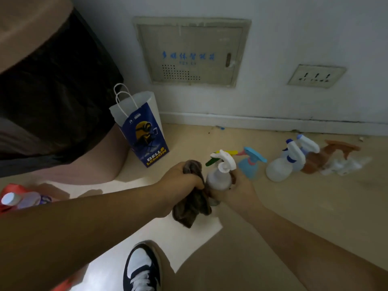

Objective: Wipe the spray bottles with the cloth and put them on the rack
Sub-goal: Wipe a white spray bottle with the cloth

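Above the tan floor (294, 206), in front of the person's body, the right hand (237, 192) holds a white spray bottle (219, 177) upright, its fingers curled round the lower body from the right while the white head and green trigger stand clear above them. The left hand (182, 181) grips a bunched brown cloth (193, 208), fingers closed tight, with the cloth touching the bottle's left side and hanging below both hands. On the floor near the wall lie a blue spray bottle (249, 164), a white one (279, 166) and a brown one (319, 158). A paper bag (142, 131) stands to the left.
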The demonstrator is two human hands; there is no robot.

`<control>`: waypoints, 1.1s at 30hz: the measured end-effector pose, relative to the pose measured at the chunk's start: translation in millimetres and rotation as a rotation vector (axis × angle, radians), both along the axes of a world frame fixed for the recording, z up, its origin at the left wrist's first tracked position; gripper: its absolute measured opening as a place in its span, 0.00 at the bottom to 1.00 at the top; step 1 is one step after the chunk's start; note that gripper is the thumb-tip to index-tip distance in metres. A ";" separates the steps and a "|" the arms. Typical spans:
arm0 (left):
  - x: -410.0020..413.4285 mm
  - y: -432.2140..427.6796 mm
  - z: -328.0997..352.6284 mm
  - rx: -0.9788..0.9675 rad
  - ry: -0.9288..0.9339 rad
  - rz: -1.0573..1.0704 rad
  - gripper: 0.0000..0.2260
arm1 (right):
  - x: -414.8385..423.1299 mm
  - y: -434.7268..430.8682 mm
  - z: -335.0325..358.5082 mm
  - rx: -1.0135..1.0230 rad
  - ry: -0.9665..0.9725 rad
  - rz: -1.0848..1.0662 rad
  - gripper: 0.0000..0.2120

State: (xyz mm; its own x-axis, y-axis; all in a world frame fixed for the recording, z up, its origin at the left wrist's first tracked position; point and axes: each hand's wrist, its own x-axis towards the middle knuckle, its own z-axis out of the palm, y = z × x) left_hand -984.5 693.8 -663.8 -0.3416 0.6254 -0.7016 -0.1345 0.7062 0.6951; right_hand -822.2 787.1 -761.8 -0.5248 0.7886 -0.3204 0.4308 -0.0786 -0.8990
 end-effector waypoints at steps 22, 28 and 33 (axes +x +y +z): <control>164.6 -19.8 217.4 0.699 -0.132 -0.126 0.17 | 166.7 -23.5 304.5 0.328 0.018 -0.225 0.23; 157.8 -13.6 222.2 0.780 -0.168 -0.205 0.23 | 178.6 -16.8 298.3 0.319 0.129 -0.309 0.20; 141.7 -9.9 222.3 0.770 -0.144 -0.252 0.28 | 172.2 -15.1 291.5 0.317 0.140 -0.238 0.24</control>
State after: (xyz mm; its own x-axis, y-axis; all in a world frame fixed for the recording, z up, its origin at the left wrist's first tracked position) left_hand -842.9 683.9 -441.5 -0.0661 0.9953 -0.0711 -0.1604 0.0597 0.9852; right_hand -650.0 772.0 -470.4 -0.3376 0.9411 0.0187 0.3063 0.1286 -0.9432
